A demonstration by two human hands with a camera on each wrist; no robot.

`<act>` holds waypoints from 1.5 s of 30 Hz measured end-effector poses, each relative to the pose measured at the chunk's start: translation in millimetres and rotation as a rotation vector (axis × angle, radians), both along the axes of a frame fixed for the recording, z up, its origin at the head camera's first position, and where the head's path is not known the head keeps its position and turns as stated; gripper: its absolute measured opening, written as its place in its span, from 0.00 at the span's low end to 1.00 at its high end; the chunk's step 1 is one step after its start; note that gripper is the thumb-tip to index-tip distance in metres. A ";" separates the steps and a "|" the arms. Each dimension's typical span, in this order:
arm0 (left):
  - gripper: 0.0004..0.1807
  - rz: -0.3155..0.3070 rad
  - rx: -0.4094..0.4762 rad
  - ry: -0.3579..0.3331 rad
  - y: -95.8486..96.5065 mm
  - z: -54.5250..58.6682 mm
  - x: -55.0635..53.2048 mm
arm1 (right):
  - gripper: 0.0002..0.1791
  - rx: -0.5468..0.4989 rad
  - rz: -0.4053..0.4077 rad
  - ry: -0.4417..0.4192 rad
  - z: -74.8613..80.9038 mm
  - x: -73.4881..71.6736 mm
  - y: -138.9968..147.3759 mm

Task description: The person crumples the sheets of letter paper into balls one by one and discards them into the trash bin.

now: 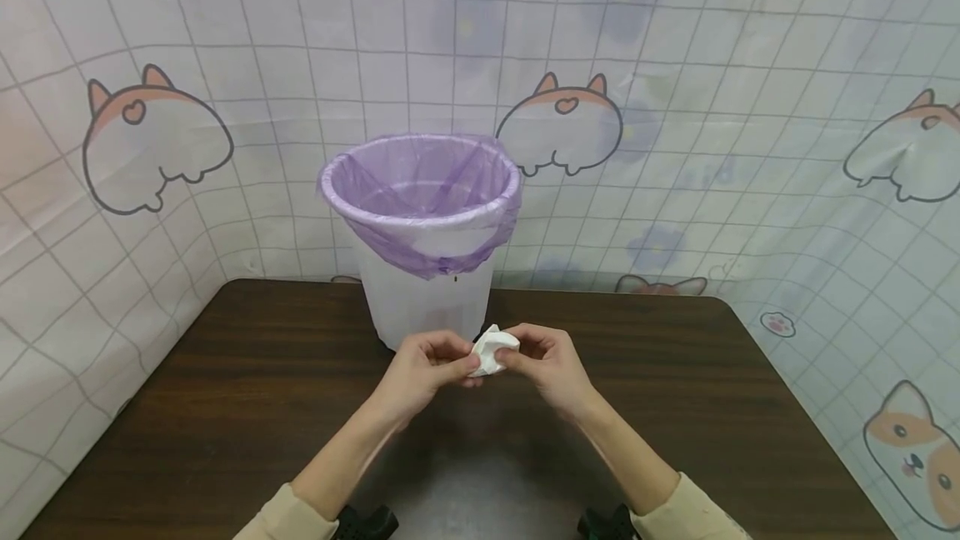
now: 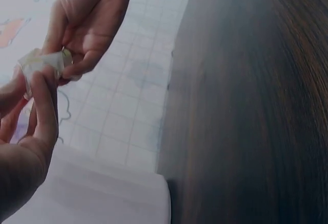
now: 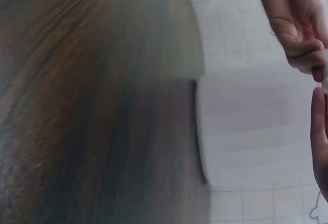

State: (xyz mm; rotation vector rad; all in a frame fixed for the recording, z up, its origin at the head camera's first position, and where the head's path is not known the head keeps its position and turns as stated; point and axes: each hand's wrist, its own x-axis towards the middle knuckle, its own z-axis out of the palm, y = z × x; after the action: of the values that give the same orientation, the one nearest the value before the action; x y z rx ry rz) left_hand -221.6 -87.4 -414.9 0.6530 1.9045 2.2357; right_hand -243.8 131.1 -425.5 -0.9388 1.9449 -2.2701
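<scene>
A small crumpled white tissue (image 1: 492,348) is held between both hands in front of the bin, above the table. My left hand (image 1: 427,369) pinches its left side with thumb and fingers. From the other side, my right hand (image 1: 546,363) grips it, thumb on the near face. The left wrist view shows the folded tissue (image 2: 46,62) spanning the fingertips of the two hands. At the edge of the right wrist view, only a sliver of it shows. Behind the hands stands a white bin (image 1: 427,307) lined with a purple bag (image 1: 427,252) folded over its rim.
The dark wooden table (image 1: 247,407) has rounded far corners. A white grid-patterned cloth (image 1: 675,215) with cartoon corgis hangs behind and along both sides. Black straps or mounts (image 1: 366,522) show near the sleeves at the bottom.
</scene>
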 end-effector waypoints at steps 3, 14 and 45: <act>0.10 0.039 -0.022 0.008 2.2 3.9 1.9 | 0.12 -0.024 -0.038 0.023 -0.7 -0.7 -2.3; 0.10 0.029 -0.095 0.011 0.0 2.7 1.9 | 0.07 0.076 -0.101 0.080 -0.7 6.5 -4.1; 0.08 0.196 -0.450 0.272 -2.6 10.7 -0.3 | 0.14 0.239 -0.025 0.094 10.9 3.4 5.1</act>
State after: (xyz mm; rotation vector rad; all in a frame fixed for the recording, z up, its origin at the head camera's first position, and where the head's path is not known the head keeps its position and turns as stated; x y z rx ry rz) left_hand -221.9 -90.0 -404.2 0.7502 2.5921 1.7766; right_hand -240.3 136.2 -414.6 -1.0134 2.2144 -1.9791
